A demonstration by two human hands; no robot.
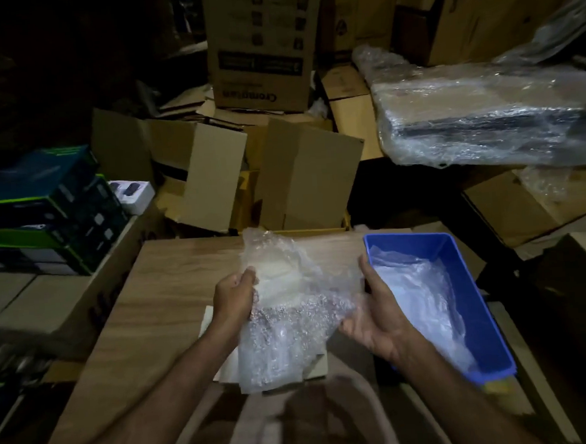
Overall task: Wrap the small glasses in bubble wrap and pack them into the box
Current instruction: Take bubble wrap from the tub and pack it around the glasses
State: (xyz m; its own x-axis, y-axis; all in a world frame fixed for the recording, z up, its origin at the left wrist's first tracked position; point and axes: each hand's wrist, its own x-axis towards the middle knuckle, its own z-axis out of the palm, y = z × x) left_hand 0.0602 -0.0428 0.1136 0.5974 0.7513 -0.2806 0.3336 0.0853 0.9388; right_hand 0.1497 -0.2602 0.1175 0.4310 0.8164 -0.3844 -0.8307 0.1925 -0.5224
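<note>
A crumpled sheet of clear bubble wrap [289, 301] is held up over the wooden table [172, 284]. My left hand [233, 299] grips its left edge, thumb on top. My right hand [372, 311] holds its right side, fingers curled under the film. Beneath the wrap lies a small white box [221, 363], mostly hidden by the sheet. I cannot make out a glass inside the wrap. A blue plastic tub [458, 256] stands just right of my right hand, with more clear wrapping lying in it.
Open cardboard cartons [302, 173] crowd the floor beyond the table's far edge. Stacked green-and-blue product boxes [44, 209] sit at the left. A large bubble-wrapped flat package [491, 117] lies at the upper right. The room is dim.
</note>
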